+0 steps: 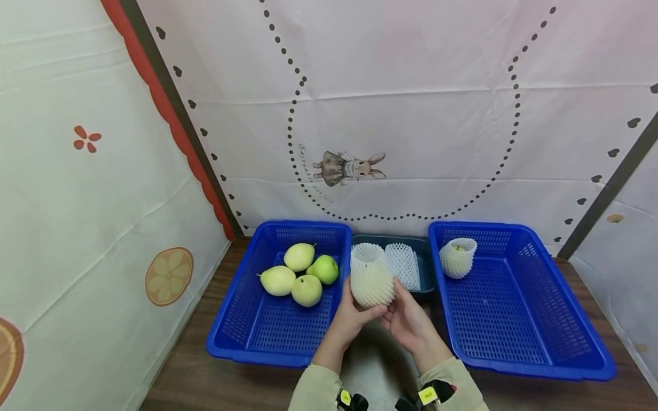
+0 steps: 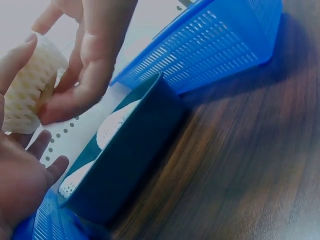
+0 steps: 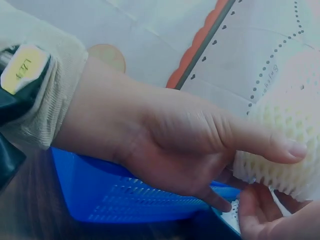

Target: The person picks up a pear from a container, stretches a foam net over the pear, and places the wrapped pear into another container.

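Note:
In front of me both hands hold a pale yellow fruit in a white foam net sleeve [image 1: 372, 282]. My left hand [image 1: 349, 319] grips its left side and underside, the thumb lying across the net in the right wrist view. My right hand [image 1: 411, 324] has its fingers curled at the lower right edge of the sleeve, pinching the net there in the left wrist view. The sleeve's upper end stands open and extends past the fruit. Behind it, a dark teal tray [image 1: 425, 257] holds more white foam nets [image 1: 403, 265].
On the left, a blue basket [image 1: 280, 361] holds several pale yellow and green fruits [image 1: 307, 290]. A second blue basket [image 1: 534, 368] stands on the right, with one netted fruit [image 1: 457, 260] in its back left corner. Beneath lies a brown wooden table [image 1: 180, 365].

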`<action>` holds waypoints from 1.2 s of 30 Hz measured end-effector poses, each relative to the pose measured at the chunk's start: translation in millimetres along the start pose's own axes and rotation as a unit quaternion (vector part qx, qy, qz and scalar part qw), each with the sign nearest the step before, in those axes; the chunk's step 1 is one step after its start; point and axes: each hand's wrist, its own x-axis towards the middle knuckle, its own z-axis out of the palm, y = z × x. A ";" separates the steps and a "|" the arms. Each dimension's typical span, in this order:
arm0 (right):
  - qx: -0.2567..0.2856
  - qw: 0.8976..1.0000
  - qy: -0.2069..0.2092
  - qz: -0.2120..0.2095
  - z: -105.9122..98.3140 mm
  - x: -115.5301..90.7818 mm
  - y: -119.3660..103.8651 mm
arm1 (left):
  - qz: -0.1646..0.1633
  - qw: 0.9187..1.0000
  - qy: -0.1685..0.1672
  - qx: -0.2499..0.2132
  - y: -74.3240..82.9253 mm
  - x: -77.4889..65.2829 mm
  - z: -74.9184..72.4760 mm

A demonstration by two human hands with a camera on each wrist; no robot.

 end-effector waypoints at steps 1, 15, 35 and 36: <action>0.002 1.000 -0.002 0.001 -0.7 0.2 0.2 | 0.002 1.000 -0.001 -0.004 0.1 0.0 0.0; -0.198 0.970 0.101 -0.096 -7.7 3.2 -5.4 | -0.013 0.997 0.049 -0.061 3.7 0.8 -2.6; -0.443 0.873 0.118 -0.167 1.6 22.8 -56.8 | -0.014 0.998 -0.005 -0.058 3.1 2.6 -7.1; -0.426 0.878 0.130 -0.174 -3.1 24.0 -67.6 | -0.016 0.998 -0.002 -0.058 3.4 3.0 -7.4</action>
